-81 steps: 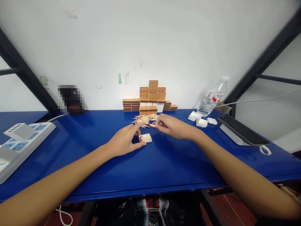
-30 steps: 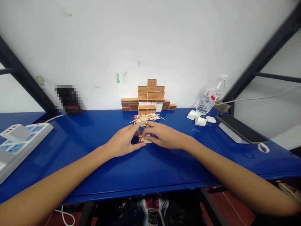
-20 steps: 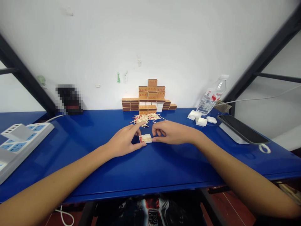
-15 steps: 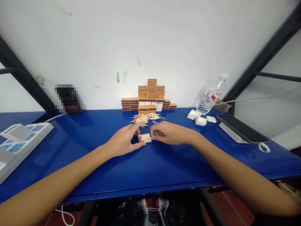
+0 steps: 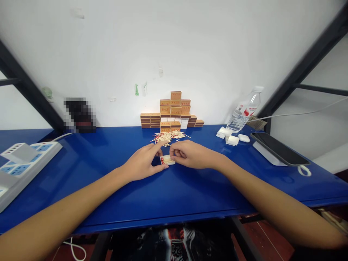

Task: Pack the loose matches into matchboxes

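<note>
A small white matchbox tray (image 5: 168, 160) with red-tipped matches in it lies on the blue table (image 5: 174, 188). My left hand (image 5: 143, 162) pinches the tray's left end between thumb and forefinger. My right hand (image 5: 190, 154) hovers over the tray's right side, fingers curled in a pinch; what they hold is too small to make out. Behind the hands lies a loose pile of matches (image 5: 169, 136).
Stacked brown matchboxes (image 5: 172, 112) stand against the wall. White box trays (image 5: 227, 137), a water bottle (image 5: 243, 112), a white case (image 5: 244, 138) and a phone on a stand (image 5: 277, 148) sit at the right. A power strip (image 5: 21, 163) lies at the left.
My right hand went from the match pile to the tray, drew back a little, then returned over the tray's right side. My left hand stayed on the tray.
</note>
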A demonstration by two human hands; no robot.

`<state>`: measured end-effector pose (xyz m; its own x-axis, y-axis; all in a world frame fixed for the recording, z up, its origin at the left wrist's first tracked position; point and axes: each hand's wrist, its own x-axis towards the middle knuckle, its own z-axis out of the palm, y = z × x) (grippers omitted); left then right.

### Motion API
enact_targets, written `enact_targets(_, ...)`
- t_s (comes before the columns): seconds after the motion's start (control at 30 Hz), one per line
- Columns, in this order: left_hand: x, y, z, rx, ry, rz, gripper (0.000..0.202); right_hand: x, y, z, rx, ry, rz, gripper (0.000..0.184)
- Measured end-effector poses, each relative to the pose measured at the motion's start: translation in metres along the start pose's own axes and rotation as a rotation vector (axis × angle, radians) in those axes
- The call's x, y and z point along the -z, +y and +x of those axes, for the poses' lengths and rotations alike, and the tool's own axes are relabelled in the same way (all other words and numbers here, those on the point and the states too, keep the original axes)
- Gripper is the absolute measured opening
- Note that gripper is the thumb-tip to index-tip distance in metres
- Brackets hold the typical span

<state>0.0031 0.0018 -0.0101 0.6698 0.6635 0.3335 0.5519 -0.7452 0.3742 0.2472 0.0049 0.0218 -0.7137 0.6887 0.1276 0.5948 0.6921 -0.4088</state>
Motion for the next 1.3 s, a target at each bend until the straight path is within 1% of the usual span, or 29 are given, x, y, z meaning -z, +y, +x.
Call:
enact_targets(0.07, 0.0, 0.0, 0.0, -0.002, 0.007, -0.003, 0.075, -0.001, 0.0, 0.001, 0.045, 0.019, 0.023, 0.005)
enact_targets(0.17, -0.001, 0.0, 0.0, -0.007, 0.016, -0.008, 0.075, -0.003, 0.0, 0.002, 0.103, 0.006, 0.036, 0.007)
enact_targets(0.33, 0.001, 0.001, 0.0, 0.002, -0.009, 0.002, 0.074, -0.006, 0.003, 0.004, 0.046, 0.039, -0.026, 0.011)
enact_targets(0.47, 0.001, 0.002, 0.0, -0.003, -0.004, -0.005, 0.074, -0.01, 0.004, 0.005, 0.068, 0.048, 0.015, 0.009)
enact_targets(0.57, 0.001, 0.001, 0.0, -0.004, 0.0, -0.008, 0.073, -0.012, 0.003, 0.006, 0.063, 0.048, 0.004, 0.008)
enact_targets(0.7, 0.001, 0.002, 0.0, -0.014, -0.004, 0.006, 0.072, -0.004, 0.008, 0.005, 0.015, 0.085, -0.007, 0.009)
enact_targets(0.77, 0.002, 0.003, 0.0, -0.018, 0.001, 0.006, 0.071, 0.004, 0.016, 0.003, -0.051, 0.149, -0.009, 0.011)
enact_targets(0.83, 0.002, 0.004, 0.0, -0.025, 0.02, 0.005, 0.067, 0.012, 0.028, 0.001, -0.151, 0.235, -0.052, 0.013)
enact_targets(0.93, 0.003, 0.005, 0.001, -0.084, 0.075, 0.019, 0.051, 0.017, 0.052, 0.0, -0.293, 0.323, -0.163, 0.013)
enact_targets(0.97, 0.003, 0.005, 0.001, -0.11, 0.084, 0.026, 0.044, 0.016, 0.059, 0.0, -0.326, 0.328, -0.185, 0.013)
enact_targets(1.03, 0.003, 0.005, 0.001, -0.145, 0.065, 0.039, 0.035, 0.013, 0.07, 0.001, -0.369, 0.306, -0.2, 0.018)
enact_targets(1.1, 0.003, 0.004, 0.002, -0.144, 0.028, 0.041, 0.031, 0.007, 0.075, 0.003, -0.374, 0.268, -0.192, 0.024)
enact_targets(1.17, 0.003, 0.003, 0.002, -0.118, 0.024, 0.04, 0.031, 0.0, 0.075, 0.005, -0.347, 0.256, -0.183, 0.027)
enact_targets(1.3, 0.003, 0.003, 0.002, -0.091, 0.047, 0.049, 0.038, -0.008, 0.073, 0.011, -0.299, 0.283, -0.183, 0.017)
